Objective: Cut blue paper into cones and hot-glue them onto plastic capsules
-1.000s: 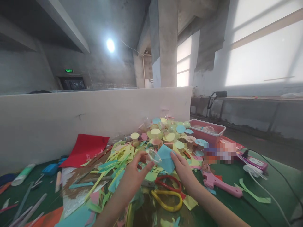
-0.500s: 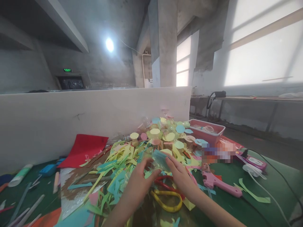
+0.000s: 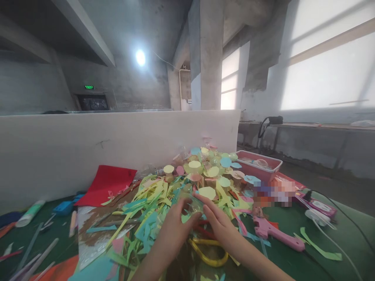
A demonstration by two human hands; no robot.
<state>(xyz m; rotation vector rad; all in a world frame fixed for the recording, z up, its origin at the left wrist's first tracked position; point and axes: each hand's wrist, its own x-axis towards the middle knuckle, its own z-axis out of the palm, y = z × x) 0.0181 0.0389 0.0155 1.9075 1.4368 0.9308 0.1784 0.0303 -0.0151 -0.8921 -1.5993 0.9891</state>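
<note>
A small clear plastic cup [image 3: 193, 206] is pinched between the two hands, at the near edge of the heap of paper scraps [image 3: 152, 195]. The left hand [image 3: 175, 226] is curled against the cup's near side, with thumb and fingers closed on it. The right hand [image 3: 218, 222] is closed on it from the other side, its fingertips laid over the top; the cup is largely hidden and blurred, so its tilt cannot be told.

Just nearer than the hands, yellow-handled scissors [image 3: 209, 253] lie on the counter [image 3: 293, 226], partly covered by the right wrist. Right of the heap a pink glue gun [image 3: 275, 232] lies flat on the green surface. Behind the heap, paper-capped cups [image 3: 205, 168] are piled against the white partition [image 3: 117, 144], and a pink tray [image 3: 259, 166] stands at the heap's far right. A red sheet [image 3: 107, 183] leans left of the heap, and a green-and-white tube [image 3: 29, 214] lies well beyond it to the left.
</note>
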